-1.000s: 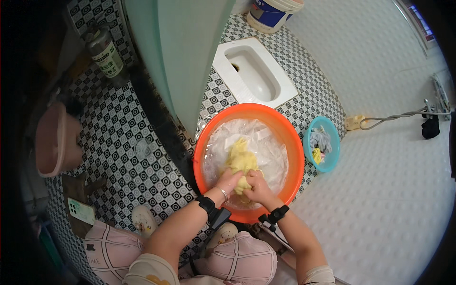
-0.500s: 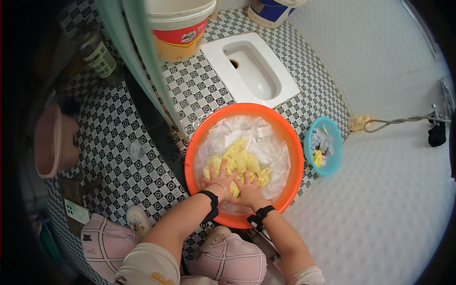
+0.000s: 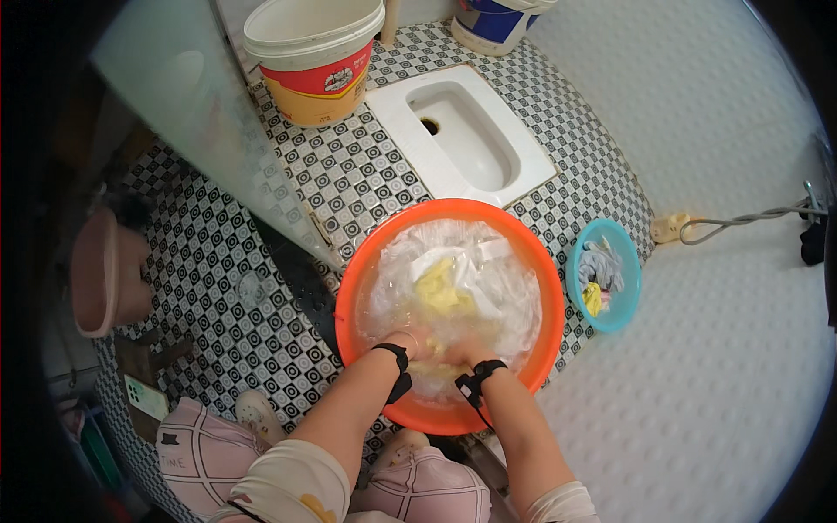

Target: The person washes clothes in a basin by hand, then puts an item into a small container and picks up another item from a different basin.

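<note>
An orange basin (image 3: 551, 336) holds cloudy, sudsy water. A sheer white cloth (image 3: 499, 283) spreads through it, and a bunched yellow cloth (image 3: 445, 288) lies over the middle. My left hand (image 3: 410, 340) and my right hand (image 3: 464, 350) are down in the water side by side, at the near part of the yellow cloth. Suds and murky water cover the fingers of both, so their grip is hidden. Each wrist wears a black strap.
Right of the basin sits a small blue basin (image 3: 574, 277) with grey and yellow cloths. Beyond lie a squat toilet (image 3: 539, 171) and a large bucket (image 3: 316, 87). A glass panel (image 3: 218, 131) stands at left, near a pink tub (image 3: 91, 279). A white wall (image 3: 697, 392) borders the right.
Both hands have sunk from the top of the yellow cloth into the water. Less yellow cloth shows, and the water looks cloudier. The view has shifted slightly.
</note>
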Demonstrator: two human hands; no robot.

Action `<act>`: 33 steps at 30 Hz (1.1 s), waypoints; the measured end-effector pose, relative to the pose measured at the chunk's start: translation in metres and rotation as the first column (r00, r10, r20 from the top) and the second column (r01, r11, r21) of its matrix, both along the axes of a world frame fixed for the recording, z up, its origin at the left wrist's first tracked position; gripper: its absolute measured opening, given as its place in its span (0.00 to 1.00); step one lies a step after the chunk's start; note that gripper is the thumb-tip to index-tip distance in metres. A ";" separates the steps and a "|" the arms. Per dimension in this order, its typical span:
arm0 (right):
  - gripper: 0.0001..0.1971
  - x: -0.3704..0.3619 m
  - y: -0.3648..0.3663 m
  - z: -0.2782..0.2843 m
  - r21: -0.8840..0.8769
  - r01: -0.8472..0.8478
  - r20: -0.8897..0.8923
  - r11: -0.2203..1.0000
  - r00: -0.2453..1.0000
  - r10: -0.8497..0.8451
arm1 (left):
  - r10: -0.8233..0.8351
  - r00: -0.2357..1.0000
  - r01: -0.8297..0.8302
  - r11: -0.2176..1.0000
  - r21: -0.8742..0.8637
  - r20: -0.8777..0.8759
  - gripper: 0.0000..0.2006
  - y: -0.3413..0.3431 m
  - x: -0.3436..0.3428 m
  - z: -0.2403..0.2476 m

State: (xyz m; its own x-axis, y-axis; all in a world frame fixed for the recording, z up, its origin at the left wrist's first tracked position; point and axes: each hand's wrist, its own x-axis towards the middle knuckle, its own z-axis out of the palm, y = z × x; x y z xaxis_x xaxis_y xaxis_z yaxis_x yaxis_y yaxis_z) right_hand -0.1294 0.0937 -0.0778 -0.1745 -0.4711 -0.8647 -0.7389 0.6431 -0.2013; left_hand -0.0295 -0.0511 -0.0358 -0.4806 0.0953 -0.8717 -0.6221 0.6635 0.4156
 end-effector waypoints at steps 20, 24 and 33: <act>0.06 0.025 -0.012 0.294 -0.837 0.370 0.073 0.404 0.806 -0.587 | 0.316 0.827 -0.338 0.940 0.037 -0.464 0.51 0.005 0.071 0.083; 0.04 0.023 -0.022 0.362 -0.885 0.405 0.182 0.230 0.755 -0.629 | 0.521 0.621 -0.519 0.833 0.191 -0.585 0.46 0.022 0.047 0.092; 0.04 -0.018 -0.009 0.444 -0.957 0.262 0.274 -0.121 0.688 -0.673 | 0.725 0.269 -0.574 0.650 0.499 -0.634 0.15 -0.003 0.021 0.133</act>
State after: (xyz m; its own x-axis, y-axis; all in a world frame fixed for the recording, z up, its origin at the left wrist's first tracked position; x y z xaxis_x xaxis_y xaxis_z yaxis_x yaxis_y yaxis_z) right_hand -0.1473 0.0845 0.3665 -0.8290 -0.4568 0.3227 -0.4755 0.2720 -0.8366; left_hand -0.0089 -0.0540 0.0969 -0.8585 -0.4865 -0.1624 -0.2267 0.0758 0.9710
